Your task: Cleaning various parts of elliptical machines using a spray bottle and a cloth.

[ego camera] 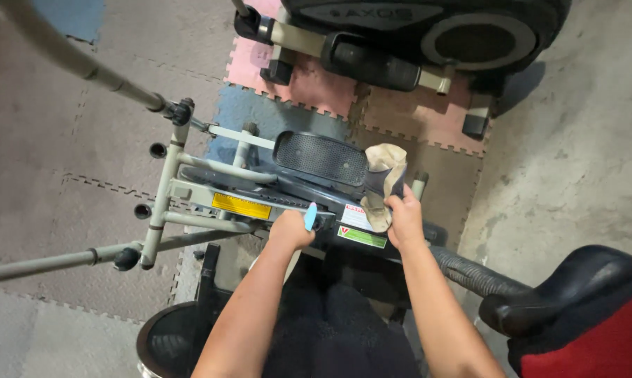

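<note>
While the right hand [404,218] bunches a tan cloth [384,183] against the exercise machine [309,192] housing, the left hand [292,227] seems closed on a small blue tool [310,217] just beside.

The left hand [290,229] rested on the frame of the elliptical trainer [211,182], a small tool [310,217] sticking up from its grip. Just to its right, the right hand [405,222] gripped a cloth [384,183] pressed against the machine's housing, beside the foot pedal [321,157]. Beyond the pedal, a second exercise machine [428,35] stood on the foam floor mats [309,87]. A padded seat [574,294] lay at the near right, a handlebar pole [78,63] at the far left.
</note>
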